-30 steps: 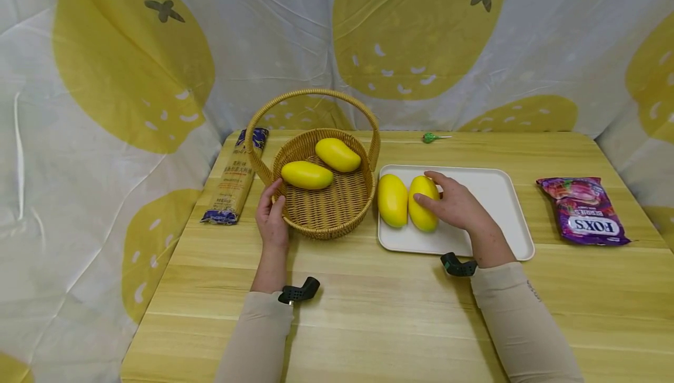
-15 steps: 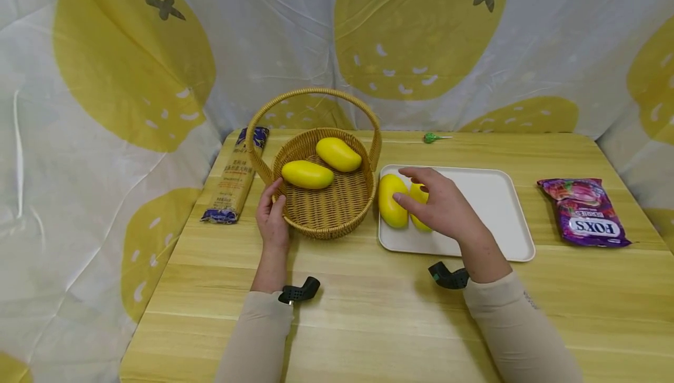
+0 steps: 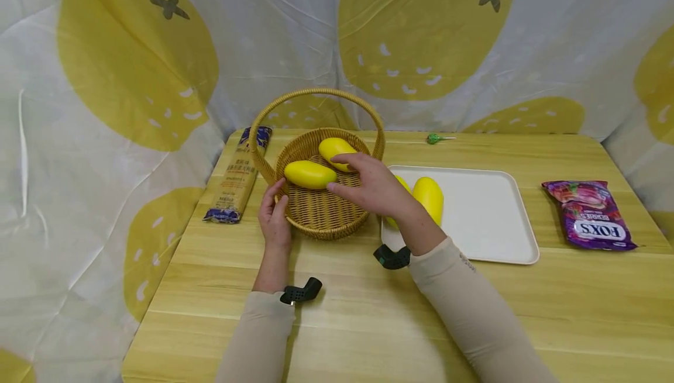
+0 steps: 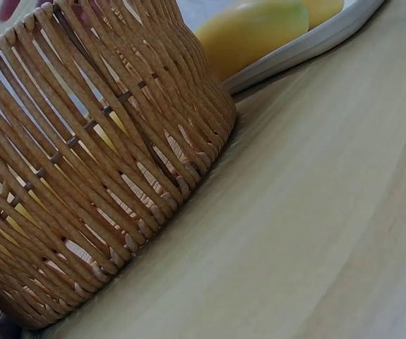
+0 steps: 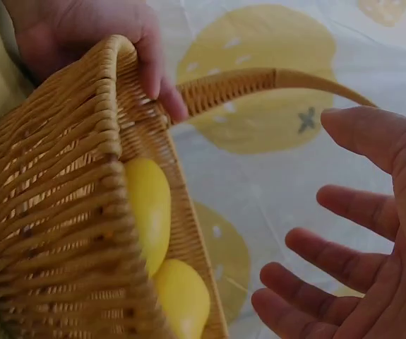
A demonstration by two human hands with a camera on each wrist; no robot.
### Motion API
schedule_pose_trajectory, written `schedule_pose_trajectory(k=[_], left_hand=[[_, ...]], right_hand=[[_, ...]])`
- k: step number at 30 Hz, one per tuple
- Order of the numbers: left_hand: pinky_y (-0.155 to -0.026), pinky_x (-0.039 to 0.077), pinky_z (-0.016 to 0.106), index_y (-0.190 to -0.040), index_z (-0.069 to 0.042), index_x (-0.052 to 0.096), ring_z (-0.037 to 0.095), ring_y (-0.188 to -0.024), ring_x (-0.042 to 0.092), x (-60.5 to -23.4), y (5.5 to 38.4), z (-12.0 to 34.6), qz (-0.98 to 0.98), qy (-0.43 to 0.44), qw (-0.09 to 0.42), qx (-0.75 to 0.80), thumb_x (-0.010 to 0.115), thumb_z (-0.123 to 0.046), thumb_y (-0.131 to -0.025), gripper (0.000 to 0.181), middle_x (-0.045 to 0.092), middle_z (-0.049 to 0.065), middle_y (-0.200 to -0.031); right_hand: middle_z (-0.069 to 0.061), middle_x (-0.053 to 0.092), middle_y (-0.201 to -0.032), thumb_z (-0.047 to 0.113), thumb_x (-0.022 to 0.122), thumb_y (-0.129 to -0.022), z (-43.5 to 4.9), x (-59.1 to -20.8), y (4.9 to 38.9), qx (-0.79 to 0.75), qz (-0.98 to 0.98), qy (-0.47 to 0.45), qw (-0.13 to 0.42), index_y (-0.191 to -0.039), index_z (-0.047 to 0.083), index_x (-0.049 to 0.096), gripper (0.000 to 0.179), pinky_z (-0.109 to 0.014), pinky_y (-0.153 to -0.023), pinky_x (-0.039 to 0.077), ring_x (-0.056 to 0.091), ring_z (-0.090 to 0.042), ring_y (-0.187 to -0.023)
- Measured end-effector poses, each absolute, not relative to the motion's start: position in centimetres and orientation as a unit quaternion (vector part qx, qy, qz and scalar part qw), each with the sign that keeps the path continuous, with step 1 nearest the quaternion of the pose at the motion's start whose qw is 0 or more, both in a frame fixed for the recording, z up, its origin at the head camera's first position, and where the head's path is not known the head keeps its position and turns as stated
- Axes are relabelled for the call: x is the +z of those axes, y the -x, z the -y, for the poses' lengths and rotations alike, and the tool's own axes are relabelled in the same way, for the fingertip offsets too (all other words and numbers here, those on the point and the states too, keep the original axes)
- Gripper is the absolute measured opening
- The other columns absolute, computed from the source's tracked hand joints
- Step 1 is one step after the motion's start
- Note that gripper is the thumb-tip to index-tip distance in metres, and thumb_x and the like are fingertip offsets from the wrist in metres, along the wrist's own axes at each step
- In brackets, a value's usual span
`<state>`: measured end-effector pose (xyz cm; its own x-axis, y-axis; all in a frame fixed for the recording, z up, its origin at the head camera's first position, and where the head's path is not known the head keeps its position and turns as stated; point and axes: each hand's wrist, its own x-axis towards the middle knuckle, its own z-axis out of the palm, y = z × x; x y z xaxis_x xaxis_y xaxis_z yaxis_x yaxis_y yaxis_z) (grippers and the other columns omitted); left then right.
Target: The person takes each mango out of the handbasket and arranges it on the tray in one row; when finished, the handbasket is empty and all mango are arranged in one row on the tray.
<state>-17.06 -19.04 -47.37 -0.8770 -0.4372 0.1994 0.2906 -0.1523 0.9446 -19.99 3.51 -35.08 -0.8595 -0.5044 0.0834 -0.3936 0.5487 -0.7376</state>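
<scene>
Sleeves: beige sleeves [image 3: 474, 301] are running up from the near edge, the left nearly straight, the right slanting leftward; black wrist cameras [image 3: 302, 290] are sitting at both cuffs.
Left hand: left hand [image 3: 275, 213] is gripping the basket's left rim near the handle's foot, thumb and fingertips bending over the edge.
Right hand: right hand [image 3: 379, 189] is hovering over the basket's right side, holding nothing; fingers are spreading apart, thumb standing off, palm facing the basket in the right wrist view.
Basket: wicker basket [image 3: 326, 231] is standing on the wooden surface [image 3: 347, 313], handle arching above.
Mangoes inside: front mango [image 3: 309, 175] is lying crosswise at the left; back mango [image 3: 337, 148] is resting behind it, partly hidden by fingers.
Tray: white tray [image 3: 484, 219] is lying right of the basket, carrying two tray mangoes [image 3: 429, 196] at its left end, the right arm partly covering them.
Packets: purple sweet bag [image 3: 590, 213] is lying far right; spaghetti packet [image 3: 234, 178] is slanting left of the basket.
Far edge: green lollipop [image 3: 433, 138] is lying behind the tray.
Backdrop: lemon-print cloth [image 3: 295, 32] is hanging beyond.
</scene>
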Motion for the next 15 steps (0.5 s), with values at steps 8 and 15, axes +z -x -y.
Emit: schedule_pose_trajectory(k=[8,15], left_hand=[[-0.111,0.045,0.030,-0.135,0.005,0.060,0.012,-0.133,0.051,-47.2,17.0,19.1,0.613,-0.058,0.238,-0.751,0.046,0.001,-0.099,0.038,0.058,0.007,-0.142],[-0.106,0.045,0.023,-0.134,0.006,0.060,0.011,-0.132,0.051,-47.4,17.0,19.1,0.608,-0.056,0.238,-0.755,0.048,0.000,-0.098,0.038,0.062,-0.005,-0.134]], right_hand=[[-0.007,0.053,-0.152,0.043,0.073,-0.092,1.0,-34.7,24.1,-0.339,-0.886,0.297,0.110,-0.151,0.015,0.049,0.069,-0.043,-0.118,0.039,0.048,-0.026,-0.141],[-0.006,0.048,-0.157,0.035,0.075,-0.092,3.7,-36.1,27.4,-0.329,-0.877,0.317,0.151,-0.152,0.014,0.048,0.068,-0.042,-0.122,0.035,0.042,-0.026,-0.147]])
